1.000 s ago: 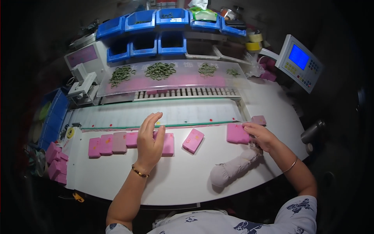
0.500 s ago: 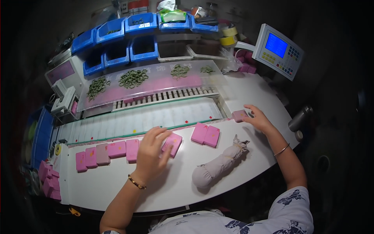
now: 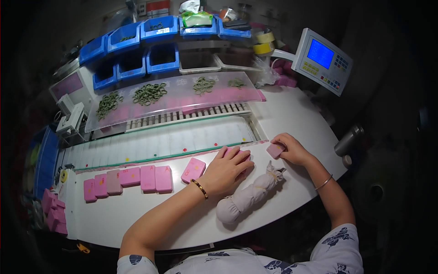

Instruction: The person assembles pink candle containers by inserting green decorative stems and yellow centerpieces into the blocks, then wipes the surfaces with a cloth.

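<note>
Left hand lies spread flat on a pink rectangular block; right hand pinches a smaller pink block.

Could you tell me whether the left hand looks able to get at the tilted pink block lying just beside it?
Probably yes: the left hand lies flat right beside the tilted pink block, nothing between them.

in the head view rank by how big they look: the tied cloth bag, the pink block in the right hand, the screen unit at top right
1. Screen unit
2. Tied cloth bag, close behind, and nearer the camera, so unsure
3. Pink block in the right hand, clearly smallest
</note>
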Tool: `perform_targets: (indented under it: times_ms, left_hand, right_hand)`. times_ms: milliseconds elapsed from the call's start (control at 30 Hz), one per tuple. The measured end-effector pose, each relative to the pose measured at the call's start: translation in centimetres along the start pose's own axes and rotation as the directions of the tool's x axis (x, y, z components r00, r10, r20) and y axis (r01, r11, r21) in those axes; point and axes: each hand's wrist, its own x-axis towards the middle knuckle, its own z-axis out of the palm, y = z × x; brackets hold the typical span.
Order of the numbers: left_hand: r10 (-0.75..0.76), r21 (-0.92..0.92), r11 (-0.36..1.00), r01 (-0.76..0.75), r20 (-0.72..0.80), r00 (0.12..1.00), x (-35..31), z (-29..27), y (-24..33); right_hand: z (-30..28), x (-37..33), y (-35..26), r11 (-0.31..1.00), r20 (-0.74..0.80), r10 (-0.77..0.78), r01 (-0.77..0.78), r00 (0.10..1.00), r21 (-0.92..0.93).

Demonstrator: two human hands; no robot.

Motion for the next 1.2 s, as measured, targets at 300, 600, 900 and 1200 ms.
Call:
perform_targets:
  times_ms: [300,600,900,1200]
  left_hand:
    - [-0.268,0.168,0.942,0.292,-0.155,0.951,-2.7,-1.1,0.9]
    - [-0.364,0.058,0.922,0.383,-0.208,0.908,-5.4,-3.3,0.8]
    - [-0.452,0.014,0.878,0.479,-0.31,0.837,-13.2,-10.1,1.4]
    - [-0.716,0.038,0.605,0.795,-0.409,0.565,-23.9,-18.1,0.1]
  right_hand:
    - [1.6,-0.8,-2.9,0.994,0.107,-0.042,0.052,0.993,-0.095]
    - [4.4,1.8,-8.9,0.996,0.087,-0.071,0.066,0.994,0.061]
    - [7.2,3.1,-14.2,0.968,0.222,-0.248,0.235,0.943,0.083]
    - [6.3,0.2,-17.2,0.925,-0.003,-0.377,0.376,0.926,-0.055]
